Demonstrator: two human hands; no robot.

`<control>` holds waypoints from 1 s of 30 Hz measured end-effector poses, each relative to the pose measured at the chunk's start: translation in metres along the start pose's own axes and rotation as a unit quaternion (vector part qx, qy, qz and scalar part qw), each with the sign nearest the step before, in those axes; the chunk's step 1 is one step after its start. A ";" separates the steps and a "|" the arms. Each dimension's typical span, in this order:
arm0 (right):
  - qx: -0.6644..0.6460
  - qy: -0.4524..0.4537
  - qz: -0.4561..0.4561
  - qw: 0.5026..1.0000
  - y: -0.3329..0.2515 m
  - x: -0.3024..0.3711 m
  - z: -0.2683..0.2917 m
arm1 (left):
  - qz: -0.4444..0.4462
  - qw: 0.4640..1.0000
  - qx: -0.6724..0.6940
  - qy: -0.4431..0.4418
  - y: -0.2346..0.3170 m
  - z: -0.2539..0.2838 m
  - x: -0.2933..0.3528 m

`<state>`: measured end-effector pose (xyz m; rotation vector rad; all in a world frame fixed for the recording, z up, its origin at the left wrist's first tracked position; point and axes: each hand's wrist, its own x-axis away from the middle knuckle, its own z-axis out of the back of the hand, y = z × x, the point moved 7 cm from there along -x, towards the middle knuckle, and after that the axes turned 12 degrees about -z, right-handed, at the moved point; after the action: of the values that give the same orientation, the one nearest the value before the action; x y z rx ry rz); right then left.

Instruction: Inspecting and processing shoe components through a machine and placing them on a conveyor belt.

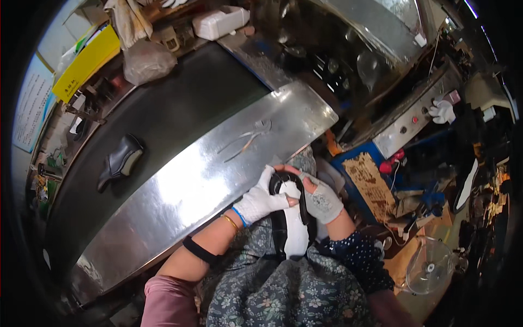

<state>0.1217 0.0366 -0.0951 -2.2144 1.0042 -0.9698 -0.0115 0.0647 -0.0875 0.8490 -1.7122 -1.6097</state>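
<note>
A black shoe (278,231) rests sole-up over my lap, its toe pointing away from me and its white insole (295,231) facing up. My left hand (259,200), in a white glove with bare fingertips, grips the shoe's left side, the thumb pressed on the insole. On the other side my right hand (323,201), in a worn white glove, wraps round the toe's right edge. Some fingers are hidden behind the toe. Pliers (248,140) lie on the shiny metal table (180,199) beyond my left hand.
Another black shoe (121,161) lies on the dark conveyor belt (180,103) to the left. A plastic bag (148,61) and a white container (220,23) stand at its far side. To the right are a machine panel (417,117) with buttons and a small fan (429,267).
</note>
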 end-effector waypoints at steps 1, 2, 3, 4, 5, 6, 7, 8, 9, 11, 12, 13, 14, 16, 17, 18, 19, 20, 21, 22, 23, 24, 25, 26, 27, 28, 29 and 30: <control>-0.003 -0.010 0.028 1.000 0.000 0.003 -0.002 | -0.032 0.999 0.022 0.011 0.001 0.000 0.000; 0.062 0.026 0.072 0.995 -0.001 0.004 -0.003 | -0.035 0.999 -0.018 0.015 0.000 0.000 0.001; 0.071 0.019 0.042 0.996 0.006 0.002 -0.006 | 0.004 0.999 -0.027 0.018 -0.005 0.001 0.001; 0.101 0.099 0.023 0.990 0.011 -0.002 0.001 | 0.041 0.997 -0.053 0.034 -0.007 0.005 0.002; 0.132 0.163 0.020 0.977 0.010 -0.003 0.006 | 0.073 0.993 -0.084 0.049 -0.006 0.009 0.000; 0.209 0.196 0.049 0.957 0.002 -0.005 0.006 | 0.048 0.993 -0.095 0.058 0.005 0.009 -0.003; 0.205 0.200 0.029 0.958 -0.001 -0.006 0.008 | 0.048 0.993 -0.088 0.064 0.014 0.008 -0.008; 0.138 0.172 -0.007 0.975 -0.004 -0.006 0.012 | 0.072 0.985 -0.138 0.079 0.023 0.005 -0.009; 0.100 0.142 -0.056 0.983 -0.008 -0.002 0.017 | 0.047 0.979 -0.183 0.076 0.037 -0.005 -0.014; -0.012 0.050 -0.057 0.997 -0.038 0.024 0.025 | -0.037 0.947 -0.318 0.029 0.070 -0.046 -0.018; -0.055 -0.004 -0.052 0.997 -0.053 0.045 0.030 | -0.140 0.949 -0.284 0.006 0.088 -0.070 -0.016; -0.076 -0.016 -0.054 0.996 -0.068 0.075 0.039 | -0.260 0.926 -0.274 0.021 0.107 -0.093 -0.012; -0.078 0.010 -0.065 0.995 -0.078 0.098 0.050 | -0.271 0.923 -0.270 -0.051 0.106 -0.118 -0.009; 0.197 0.043 -0.258 0.945 -0.069 0.147 0.062 | -0.212 0.926 -0.161 -0.269 0.086 -0.156 -0.004; 0.317 0.052 -0.318 0.892 -0.067 0.168 0.066 | -0.269 0.917 -0.063 -0.287 0.090 -0.154 -0.006; 0.262 0.084 -0.329 0.903 -0.061 0.184 0.064 | -0.273 0.928 -0.078 -0.242 0.084 -0.137 -0.014; 0.196 0.107 -0.306 0.926 -0.059 0.192 0.058 | -0.335 0.904 -0.204 -0.170 0.082 -0.111 -0.025; 0.143 0.119 -0.279 0.942 -0.054 0.192 0.053 | -0.348 0.895 -0.262 -0.095 0.077 -0.075 -0.039; 0.117 0.130 -0.254 0.951 -0.048 0.188 0.049 | -0.302 0.894 -0.325 -0.061 0.062 -0.037 -0.051; 0.109 0.143 -0.226 0.957 -0.042 0.180 0.047 | -0.290 0.871 -0.397 0.018 0.056 0.004 -0.056; 0.118 0.183 -0.228 0.949 -0.032 0.172 0.052 | -0.258 0.850 -0.457 0.047 0.044 0.041 -0.060; 0.114 0.171 -0.163 0.965 -0.033 0.159 0.051 | -0.209 0.824 -0.519 0.094 0.032 0.074 -0.054; 0.126 0.186 -0.126 0.966 -0.033 0.147 0.058 | -0.169 0.770 -0.610 0.086 0.018 0.092 -0.052; 0.140 0.202 -0.085 0.966 -0.038 0.137 0.066 | -0.205 0.741 -0.635 0.074 0.009 0.097 -0.045; 0.162 0.222 -0.038 0.961 -0.047 0.127 0.076 | -0.256 0.706 -0.655 0.084 0.003 0.101 -0.038; 0.184 0.246 0.009 0.952 -0.060 0.118 0.087 | -0.239 0.758 -0.603 0.069 -0.013 0.105 -0.041; 0.203 0.268 0.058 0.940 -0.076 0.108 0.099 | -0.231 0.793 -0.562 0.050 -0.025 0.107 -0.041; 0.218 0.290 0.100 0.926 -0.097 0.095 0.114 | -0.190 0.831 -0.517 0.084 -0.035 0.112 -0.036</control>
<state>0.2954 0.0370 -0.0599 -1.4523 1.0967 -1.6177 -0.0789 0.1586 -0.1287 0.7181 -0.3502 -2.2516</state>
